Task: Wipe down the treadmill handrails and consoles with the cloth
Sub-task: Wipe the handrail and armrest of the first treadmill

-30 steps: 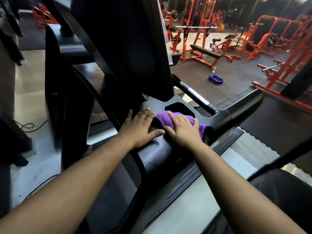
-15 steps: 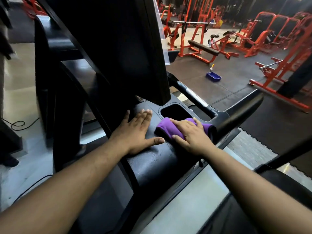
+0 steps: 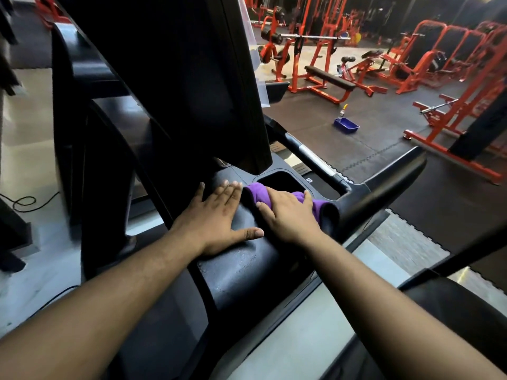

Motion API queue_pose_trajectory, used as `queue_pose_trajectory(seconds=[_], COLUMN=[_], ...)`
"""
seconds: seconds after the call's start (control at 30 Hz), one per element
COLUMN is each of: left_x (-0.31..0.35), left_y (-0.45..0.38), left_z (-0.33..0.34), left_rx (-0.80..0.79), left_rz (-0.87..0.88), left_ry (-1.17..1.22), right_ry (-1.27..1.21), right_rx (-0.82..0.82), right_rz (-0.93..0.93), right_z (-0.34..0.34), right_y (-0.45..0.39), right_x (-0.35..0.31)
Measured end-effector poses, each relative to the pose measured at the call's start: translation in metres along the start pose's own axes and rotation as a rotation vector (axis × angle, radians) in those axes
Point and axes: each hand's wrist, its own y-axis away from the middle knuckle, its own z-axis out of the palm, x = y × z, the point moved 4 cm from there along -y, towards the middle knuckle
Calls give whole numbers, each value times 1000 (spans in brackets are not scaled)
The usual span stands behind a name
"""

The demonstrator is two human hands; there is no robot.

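Here, one treadmill console, black, scuffed along its near edge. Purple cloth: bunched on the console top, just in front of the cup recess. Right hand: palm down on the cloth, grip pressing it flat, fingers spread. Left hand: flat and wide on the console, just left of the cloth, holding nothing. Handrail: extends right of the console. Blue tray: on the floor, well beyond the console.

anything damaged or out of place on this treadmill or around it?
The console padding below the left hand looks scuffed and pitted. A blue tray with a bottle beside it sits on the open gym floor.
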Motion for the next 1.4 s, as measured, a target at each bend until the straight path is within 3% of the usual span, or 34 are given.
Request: queue_pose_trajectory(seconds=[0.13,0.3,0.43,0.67,0.9,1.07,1.17,1.3,1.4], left_x=[-2,-2,-1,0,0,0,-2,-2,-3], left_y=[1,1,0,-2,-1,-2,-1,1,-1], left_z=[-2,-1,-3,1,0,0,-3,-3,-3], left_rx=[1,-13,3,7,6,-1,5,3,5], left_rz=[0,9,3,-1,-12,-11,-20,0,4], left_ry=[12,26,15,5,16,15,16,15,10], right_ry=[-47,130,185,179,2,135,148,87,69], right_rx=[8,85,-43,-129,53,-203,-146,87,87], right_rz=[-223,-505,-298,85,19,34,41,-202,-400], right_z=[-14,-8,-22,-13,1,-12,-10,-4,-14], right_y=[-10,32,6,-31,40,-31,-51,1,22], right_x=[9,77,111,61,21,22,10,38,90])
